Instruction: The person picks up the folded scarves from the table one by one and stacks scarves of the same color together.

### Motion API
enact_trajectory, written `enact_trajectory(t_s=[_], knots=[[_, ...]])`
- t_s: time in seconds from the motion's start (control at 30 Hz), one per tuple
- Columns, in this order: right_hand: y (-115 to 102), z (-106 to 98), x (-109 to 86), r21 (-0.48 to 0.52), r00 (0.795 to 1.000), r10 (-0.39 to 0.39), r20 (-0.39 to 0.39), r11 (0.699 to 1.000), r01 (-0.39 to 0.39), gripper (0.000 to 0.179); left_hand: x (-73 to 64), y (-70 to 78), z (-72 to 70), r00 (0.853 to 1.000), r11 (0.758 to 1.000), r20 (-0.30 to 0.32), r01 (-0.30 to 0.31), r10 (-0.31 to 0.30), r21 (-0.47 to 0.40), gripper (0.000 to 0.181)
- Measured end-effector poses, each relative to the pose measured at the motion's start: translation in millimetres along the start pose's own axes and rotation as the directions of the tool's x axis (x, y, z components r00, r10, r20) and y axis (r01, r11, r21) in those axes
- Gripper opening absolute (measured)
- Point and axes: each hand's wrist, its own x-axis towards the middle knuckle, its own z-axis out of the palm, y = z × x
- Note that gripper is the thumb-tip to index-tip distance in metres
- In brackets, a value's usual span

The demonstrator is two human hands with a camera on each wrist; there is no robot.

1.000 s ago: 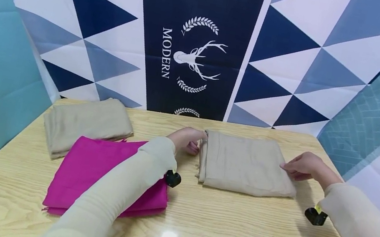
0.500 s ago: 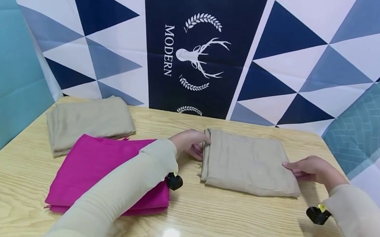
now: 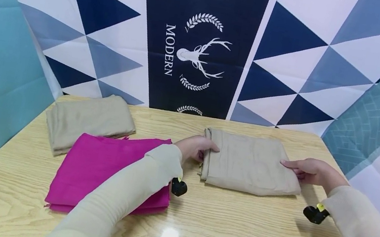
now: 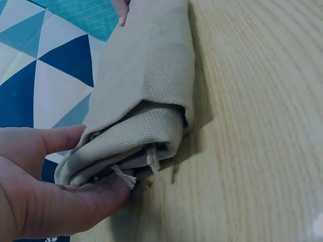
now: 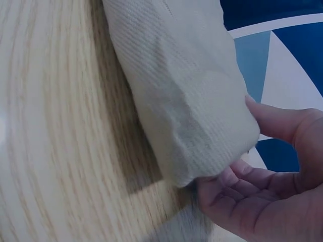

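Left sleeve point(image 3: 113, 206): cream, it ran from the bottom edge up toward the centre, a small black device point(image 3: 178, 187) at its cuff.
Right sleeve point(image 3: 364, 234): cream too, entering from the lower right, with a matching black gadget point(image 3: 316, 215) at its cuff.
Tabletop point(image 3: 231, 227): pale wood grain, with a bright patch of glare at the lower centre of the frame.
Magenta cloth point(image 3: 97, 170): folded, it lay left of centre, partly hidden by the left sleeve.
Left hand point(image 3: 197, 147): just right of centre, it grasped the left end of the folded beige cloth point(image 3: 248, 162), thumb on top and other fingers beneath.
Right hand point(image 3: 312, 172): at the right of the frame, it pinched the opposite end, thumb above and fingers curled under.
Beige cloth's place: right of centre, between the two hands; whether all of its underside met the wood could not be told.
Beige cloth's left end: stacked layers showed in the left wrist view, with loose tassels point(image 4: 153, 159) hanging.
Second beige bundle point(image 3: 91, 118): folded at the middle left, just behind the magenta cloth.
Backdrop point(image 3: 152, 10): blue and white triangles flanked a dark band bearing a white deer head and "MODERN".
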Motion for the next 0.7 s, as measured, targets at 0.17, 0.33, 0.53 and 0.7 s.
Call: enact_trajectory(t_s=[0.17,0.33,0.53,0.7], knots=[[0.0,3.5,0.9,0.037,1.0,-0.013,0.003,0.999,0.013,0.018,2.4,-4.0,-0.8,0.999,0.999,-0.049,-0.014,0.016,0.03,0.039],[-2.3,3.8,-1.0,0.074,0.999,-0.046,0.011,0.996,0.046,0.017,-26.1,-1.1,-0.1,0.991,0.998,-0.122,-0.051,0.055,0.03,0.026],[-5.9,3.8,-5.7,0.112,0.997,-0.077,0.029,0.991,0.073,0.015,-34.0,0.2,-4.0,0.992,0.998,-0.118,-0.051,0.054,0.026,0.023],[-7.3,6.3,-7.3,0.061,0.994,-0.108,0.014,0.992,0.107,0.025,-37.2,1.1,-6.2,0.99,0.998,-0.129,-0.05,0.056,0.048,0.026]])
